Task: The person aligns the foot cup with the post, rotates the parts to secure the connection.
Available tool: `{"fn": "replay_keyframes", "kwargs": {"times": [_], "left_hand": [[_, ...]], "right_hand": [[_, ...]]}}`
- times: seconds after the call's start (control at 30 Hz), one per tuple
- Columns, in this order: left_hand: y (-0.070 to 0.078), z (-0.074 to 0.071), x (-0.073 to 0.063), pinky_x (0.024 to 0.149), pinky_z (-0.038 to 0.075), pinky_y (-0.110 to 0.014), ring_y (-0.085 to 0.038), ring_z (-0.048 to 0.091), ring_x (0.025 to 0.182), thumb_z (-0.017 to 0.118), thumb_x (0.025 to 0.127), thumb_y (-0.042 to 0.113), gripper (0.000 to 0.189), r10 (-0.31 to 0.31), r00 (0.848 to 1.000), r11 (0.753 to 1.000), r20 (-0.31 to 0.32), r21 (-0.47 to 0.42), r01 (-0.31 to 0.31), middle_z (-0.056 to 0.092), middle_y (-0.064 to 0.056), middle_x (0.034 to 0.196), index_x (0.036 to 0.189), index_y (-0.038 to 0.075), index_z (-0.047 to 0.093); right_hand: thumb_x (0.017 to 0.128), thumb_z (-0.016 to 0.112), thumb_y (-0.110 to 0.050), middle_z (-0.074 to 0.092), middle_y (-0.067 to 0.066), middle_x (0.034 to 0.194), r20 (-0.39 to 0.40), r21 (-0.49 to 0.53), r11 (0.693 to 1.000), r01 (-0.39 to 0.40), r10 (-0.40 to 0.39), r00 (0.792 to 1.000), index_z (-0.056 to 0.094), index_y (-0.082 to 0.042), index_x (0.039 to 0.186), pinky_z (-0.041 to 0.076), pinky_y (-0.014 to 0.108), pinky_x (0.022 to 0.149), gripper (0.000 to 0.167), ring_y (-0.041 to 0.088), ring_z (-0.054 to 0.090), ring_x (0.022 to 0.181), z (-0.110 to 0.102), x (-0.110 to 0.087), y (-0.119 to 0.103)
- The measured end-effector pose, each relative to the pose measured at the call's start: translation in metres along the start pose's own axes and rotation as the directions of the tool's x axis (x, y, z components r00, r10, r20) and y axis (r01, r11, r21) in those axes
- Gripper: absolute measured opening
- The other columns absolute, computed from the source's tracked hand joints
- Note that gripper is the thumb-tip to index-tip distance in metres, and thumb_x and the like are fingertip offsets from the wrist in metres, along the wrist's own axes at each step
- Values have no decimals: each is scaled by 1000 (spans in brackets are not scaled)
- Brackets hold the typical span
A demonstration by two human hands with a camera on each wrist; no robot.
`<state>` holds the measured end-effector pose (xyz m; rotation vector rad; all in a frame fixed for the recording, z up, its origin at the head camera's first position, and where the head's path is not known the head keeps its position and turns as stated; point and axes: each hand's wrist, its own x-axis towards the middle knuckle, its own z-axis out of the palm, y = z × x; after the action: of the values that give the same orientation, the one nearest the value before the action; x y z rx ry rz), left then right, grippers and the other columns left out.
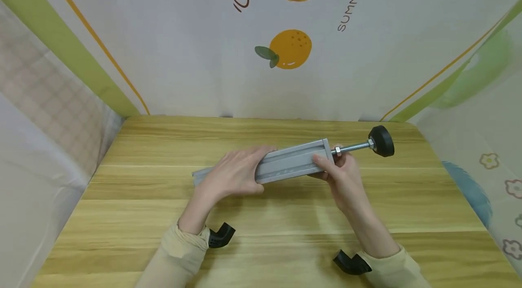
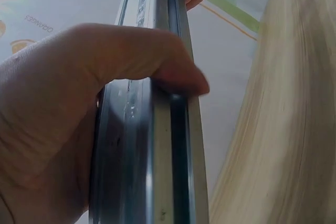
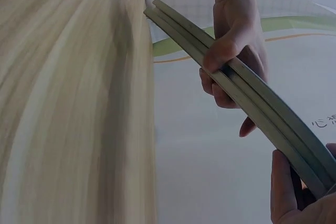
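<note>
A grey slotted aluminium profile [image 1: 291, 161] is held slanting over the table, its right end higher in the head view. My left hand [image 1: 233, 173] grips it left of the middle, and the thumb [image 2: 181, 74] wraps over the slotted side in the left wrist view. At the right end my right hand [image 1: 343, 178] holds the profile, thumb on its face and fingers underneath, partly hidden. From that end a threaded rod [image 1: 354, 147] with nuts sticks out, carrying a round black levelling foot [image 1: 382, 141]. Something dark shows between the right fingers [image 3: 284, 184] in the right wrist view.
Below the hands spreads a wood-grain table [image 1: 285, 242]. White printed cloth [image 1: 195, 61] with orange fruit hangs behind it, and more cloth lines both sides. A black angled piece [image 1: 222, 235] sits at the left cuff, another one [image 1: 351, 263] at the right cuff.
</note>
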<state>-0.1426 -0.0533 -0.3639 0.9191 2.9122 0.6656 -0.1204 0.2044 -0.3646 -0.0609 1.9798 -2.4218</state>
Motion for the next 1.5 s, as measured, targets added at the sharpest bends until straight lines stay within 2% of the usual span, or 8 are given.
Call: {"fn": "replay_keyframes", "kwargs": {"times": [0.1, 0.6, 0.73, 0.97, 1.13, 1.3, 1.43, 1.5], "left_hand": [[-1, 1, 1, 77, 56, -40, -20, 66, 99, 80, 70, 28, 87, -2, 1000, 1000, 17, -1, 2, 69, -3, 131, 151, 23, 49], [-10, 10, 9, 72, 53, -33, -15, 63, 91, 81, 70, 33, 84, 11, 998, 999, 57, -51, -8, 71, -1, 122, 148, 24, 51], [-12, 12, 9, 72, 52, -33, -14, 62, 90, 80, 69, 33, 84, 17, 998, 998, 60, -60, -13, 71, 0, 120, 148, 25, 52], [-16, 14, 10, 79, 52, -35, -14, 62, 94, 79, 69, 34, 83, 26, 997, 997, 78, -73, -20, 70, 3, 120, 148, 27, 52], [-19, 16, 11, 80, 51, -34, -13, 61, 94, 78, 69, 34, 82, 24, 995, 995, 94, -95, -15, 70, 4, 118, 147, 28, 52], [-21, 16, 12, 83, 53, -35, -14, 62, 96, 78, 69, 34, 83, 40, 995, 992, 94, -122, -28, 70, 3, 119, 147, 25, 53], [-21, 15, 12, 86, 54, -37, -15, 63, 100, 78, 70, 32, 83, 48, 994, 991, 97, -129, -35, 70, 0, 123, 148, 22, 52], [-21, 14, 12, 88, 54, -37, -15, 64, 102, 79, 70, 32, 84, 49, 994, 991, 99, -129, -36, 69, 0, 125, 149, 22, 51]], "right_hand": [[97, 61, 2, 75, -3, 94, 4, 18, 1000, -16, 16, 1000, 57, -8, 108, 63, 29, 75, 16, 10, 76, 87, 0, 0, 3], [96, 64, -3, 74, -2, 96, -48, -22, 997, -70, 69, 996, 56, -4, 112, 64, 33, 76, 18, 13, 74, 89, 2, -2, 7], [96, 65, -2, 73, -2, 96, -46, -29, 997, -73, 72, 996, 54, -3, 111, 64, 34, 76, 19, 13, 74, 89, 2, -3, 7], [96, 65, -3, 74, -2, 96, -55, -47, 995, -84, 82, 995, 48, -6, 101, 63, 33, 74, 18, 13, 75, 87, 2, -5, 7], [96, 66, -4, 73, -2, 97, -56, -57, 994, -96, 93, 994, 47, -6, 101, 63, 33, 73, 20, 13, 74, 88, 2, -5, 7], [99, 63, -9, 72, -3, 100, -2, -72, 992, -102, 102, 995, 49, -5, 108, 63, 33, 77, 17, 12, 73, 91, -2, -4, 6], [101, 60, -12, 71, -3, 107, 94, -87, 991, -100, 108, 990, 53, -8, 115, 63, 35, 82, 16, 12, 72, 98, -9, -2, 3], [102, 60, -13, 71, -3, 109, 148, -94, 991, -98, 112, 983, 55, -10, 110, 63, 37, 84, 10, 12, 72, 100, -15, 0, 2]]}}
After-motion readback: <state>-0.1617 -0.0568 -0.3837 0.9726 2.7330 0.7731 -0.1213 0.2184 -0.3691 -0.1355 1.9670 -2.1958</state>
